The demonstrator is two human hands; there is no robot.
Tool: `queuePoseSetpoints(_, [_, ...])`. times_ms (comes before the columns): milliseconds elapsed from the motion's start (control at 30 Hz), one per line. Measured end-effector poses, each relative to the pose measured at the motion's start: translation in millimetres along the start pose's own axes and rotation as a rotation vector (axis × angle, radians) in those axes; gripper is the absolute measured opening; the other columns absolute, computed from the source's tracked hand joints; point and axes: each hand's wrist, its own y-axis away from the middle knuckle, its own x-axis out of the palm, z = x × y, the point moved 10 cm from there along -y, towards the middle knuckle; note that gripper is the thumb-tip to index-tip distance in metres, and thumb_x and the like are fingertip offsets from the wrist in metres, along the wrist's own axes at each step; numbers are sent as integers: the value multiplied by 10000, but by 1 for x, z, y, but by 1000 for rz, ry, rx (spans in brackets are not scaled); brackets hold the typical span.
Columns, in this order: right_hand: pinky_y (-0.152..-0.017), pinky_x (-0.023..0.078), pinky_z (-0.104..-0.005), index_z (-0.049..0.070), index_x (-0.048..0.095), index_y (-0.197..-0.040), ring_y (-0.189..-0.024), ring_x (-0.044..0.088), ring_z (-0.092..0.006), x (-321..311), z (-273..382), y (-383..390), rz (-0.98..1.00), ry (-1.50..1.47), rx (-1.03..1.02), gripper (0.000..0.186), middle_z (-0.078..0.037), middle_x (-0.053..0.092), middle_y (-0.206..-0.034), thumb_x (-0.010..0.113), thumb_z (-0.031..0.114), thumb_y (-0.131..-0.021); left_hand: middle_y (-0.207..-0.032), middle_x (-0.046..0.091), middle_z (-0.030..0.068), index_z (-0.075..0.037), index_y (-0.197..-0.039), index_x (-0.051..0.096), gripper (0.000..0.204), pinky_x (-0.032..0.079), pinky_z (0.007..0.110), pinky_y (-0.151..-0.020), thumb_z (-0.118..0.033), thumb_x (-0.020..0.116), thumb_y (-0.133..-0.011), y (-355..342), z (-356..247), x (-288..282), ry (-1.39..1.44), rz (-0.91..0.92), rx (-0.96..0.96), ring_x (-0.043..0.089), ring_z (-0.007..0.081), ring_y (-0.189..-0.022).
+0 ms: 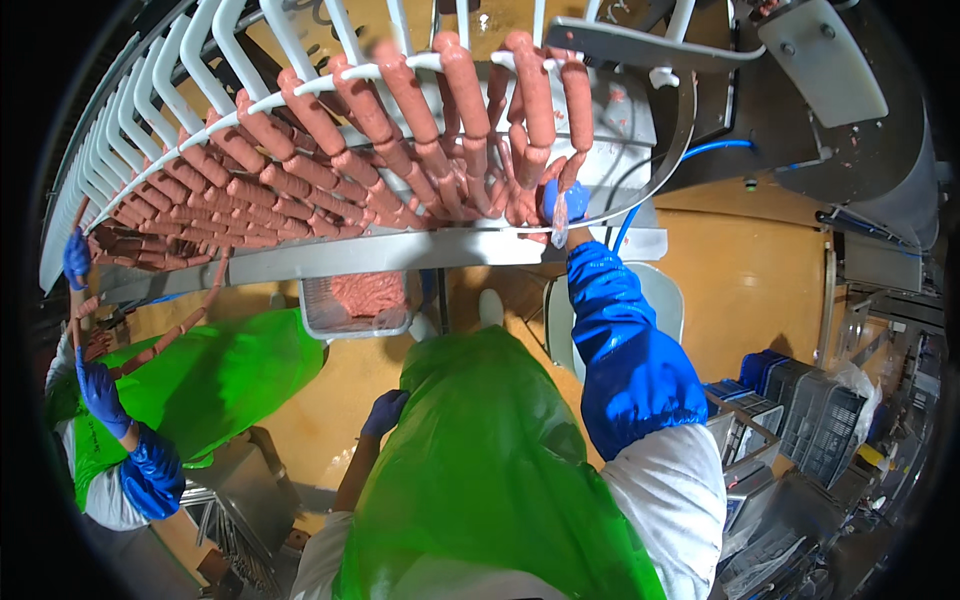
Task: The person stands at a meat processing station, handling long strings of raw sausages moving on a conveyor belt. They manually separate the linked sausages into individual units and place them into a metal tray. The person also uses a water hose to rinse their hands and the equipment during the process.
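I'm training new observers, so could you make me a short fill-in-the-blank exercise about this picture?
1. The sausages hang from hooks coloured ____.
2. The right hand, at the sausages, is gloved in ____.
3. The left hand hangs beside an apron coloured ____.
4. The tub holds minced ____.

Missing words: white; blue; green; meat.

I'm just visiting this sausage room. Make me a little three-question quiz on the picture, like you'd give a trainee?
1. Multiple choice: what lies in the plastic crate? (a) blue gloves (b) pink minced meat (c) metal rods
2. True or false: the camera wearer's left hand is inside that crate.
3. Fill in: the wearer's ____ hand is up at the hanging sausages.

Key:
1. b
2. False; it hangs beside the wearer's green apron.
3. Right: the right hand, in a blue glove.
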Motion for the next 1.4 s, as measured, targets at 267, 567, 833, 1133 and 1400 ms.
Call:
queuePoseSetpoints(267, [-798,509,-477,-16,356,-1341,-924,637,-379,-41,16,19,188,-189,101,541,-180,644,-1096,380,351,-944,-992,666,119,19,-1085,639,366,489,318,-782,-295,591,-905,33,68,-27,238,-270,-156,613,204,-867])
queuePoseSetpoints(567, [-503,375,-186,4,660,-1022,-587,495,-63,-93,-19,34,331,-1624,147,224,-8,602,-738,562,116,-855,-876,685,131,-1,-1048,663,350,491,334,-737,-308,564,-913,69,74,27,193,-234,-225,629,228,-764])
queuePoseSetpoints(833, [-554,484,-164,-26,596,-1087,-643,551,-54,-121,-6,65,343,-2043,160,264,-25,601,-810,575,43,-833,-967,684,178,-7,-1031,670,365,486,352,-827,-327,535,-919,53,47,26,80,-205,-108,642,283,-933])
queuePoseSetpoints(1133, [-705,590,-287,-69,533,-1190,-844,662,-229,-79,-11,42,277,-2189,109,346,-132,639,-991,523,15,-854,-946,686,111,0,-1075,652,326,483,312,-768,-274,591,-911,23,56,-9,339,-270,-185,616,192,-817])
queuePoseSetpoints(1400, [-871,562,-335,-89,445,-1285,-1029,613,-310,-98,-4,48,243,-2197,168,450,-215,561,-1179,471,-49,-838,-944,679,135,0,-1067,647,306,495,319,-734,-243,534,-920,29,43,-1,201,-206,-38,633,216,-779])
